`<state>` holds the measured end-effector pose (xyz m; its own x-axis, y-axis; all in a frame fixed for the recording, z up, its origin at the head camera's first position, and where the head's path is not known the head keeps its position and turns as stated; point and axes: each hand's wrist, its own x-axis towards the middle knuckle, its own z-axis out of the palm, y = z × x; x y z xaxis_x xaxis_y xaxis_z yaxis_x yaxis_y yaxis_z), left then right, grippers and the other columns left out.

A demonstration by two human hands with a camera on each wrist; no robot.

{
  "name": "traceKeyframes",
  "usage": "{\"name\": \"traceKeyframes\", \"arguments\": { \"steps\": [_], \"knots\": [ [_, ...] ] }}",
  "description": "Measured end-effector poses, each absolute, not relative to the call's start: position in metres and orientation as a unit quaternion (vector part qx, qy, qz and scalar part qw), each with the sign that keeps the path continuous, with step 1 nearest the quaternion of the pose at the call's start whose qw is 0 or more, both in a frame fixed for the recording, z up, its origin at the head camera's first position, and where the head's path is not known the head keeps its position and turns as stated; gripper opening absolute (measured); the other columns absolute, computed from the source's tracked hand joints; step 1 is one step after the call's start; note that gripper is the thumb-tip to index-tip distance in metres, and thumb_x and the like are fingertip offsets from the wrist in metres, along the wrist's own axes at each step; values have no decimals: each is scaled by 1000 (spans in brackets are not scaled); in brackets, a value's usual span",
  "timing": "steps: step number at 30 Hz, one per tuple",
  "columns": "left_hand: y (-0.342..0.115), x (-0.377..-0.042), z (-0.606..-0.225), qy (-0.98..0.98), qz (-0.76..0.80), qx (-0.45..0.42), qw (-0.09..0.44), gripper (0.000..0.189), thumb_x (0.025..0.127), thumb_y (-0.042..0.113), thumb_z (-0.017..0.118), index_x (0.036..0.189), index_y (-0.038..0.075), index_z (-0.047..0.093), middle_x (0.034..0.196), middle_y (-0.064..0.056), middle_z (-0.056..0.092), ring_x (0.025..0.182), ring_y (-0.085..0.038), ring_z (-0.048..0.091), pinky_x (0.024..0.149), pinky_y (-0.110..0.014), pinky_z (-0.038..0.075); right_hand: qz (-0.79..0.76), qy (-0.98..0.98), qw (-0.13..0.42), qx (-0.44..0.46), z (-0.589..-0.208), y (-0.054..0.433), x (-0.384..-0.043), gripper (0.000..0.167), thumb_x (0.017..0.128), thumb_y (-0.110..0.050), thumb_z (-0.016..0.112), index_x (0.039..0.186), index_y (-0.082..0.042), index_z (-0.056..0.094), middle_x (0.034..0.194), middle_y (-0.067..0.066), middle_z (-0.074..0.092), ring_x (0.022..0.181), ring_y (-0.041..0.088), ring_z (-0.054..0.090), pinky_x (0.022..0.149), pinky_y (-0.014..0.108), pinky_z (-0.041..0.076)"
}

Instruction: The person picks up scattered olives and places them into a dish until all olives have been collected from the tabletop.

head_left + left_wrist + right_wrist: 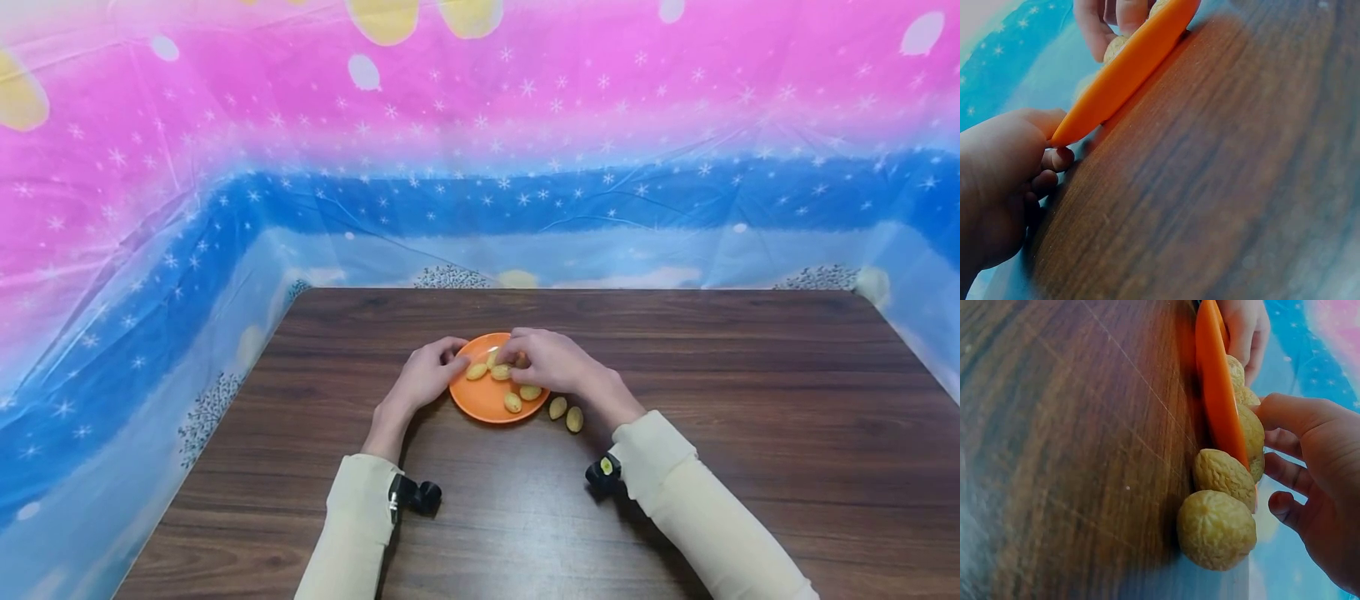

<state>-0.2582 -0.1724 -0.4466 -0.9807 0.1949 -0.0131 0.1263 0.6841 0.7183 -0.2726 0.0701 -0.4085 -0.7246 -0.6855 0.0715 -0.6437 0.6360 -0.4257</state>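
Note:
An orange plate (487,408) lies on the table with several wrinkled tan walnuts on it, one walnut (477,372) near its left side. My left hand (423,375) grips the plate's left rim, thumb on top and fingers curled below, as the left wrist view shows. Over the plate, my right hand (558,360) reaches in from the right and pinches a walnut (500,372) with thumb and fingertips; its other fingers hang loosely curled. The right hand partly hides walnuts at the back. Beside the plate's right edge, two walnuts (1216,530) rest on the table.
A dark wood-grain table (735,375) spreads around the plate. Behind and to the sides hangs a pink and blue cloth (480,200) with snowflakes. Each wrist wears a small black camera (427,497) over a cream sleeve (352,517).

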Motion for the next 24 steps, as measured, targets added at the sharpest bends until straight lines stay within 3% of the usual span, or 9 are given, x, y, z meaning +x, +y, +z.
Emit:
{"name": "traceKeyframes", "arguments": {
  "steps": [24],
  "knots": [
    [-172, -263, -451, 921, 379, 88, 35, 38, 101, 38, 55, 133, 18, 61, 90, -4, 56, 78, -19, 50, 71, -31, 38, -228, 908, 22, -350, -405, 89, -261, 22, 95, -21, 65, 116, -19, 73, 106, -5, 63, 89, 13, 59, 79, 33, 48]
  ]
}}
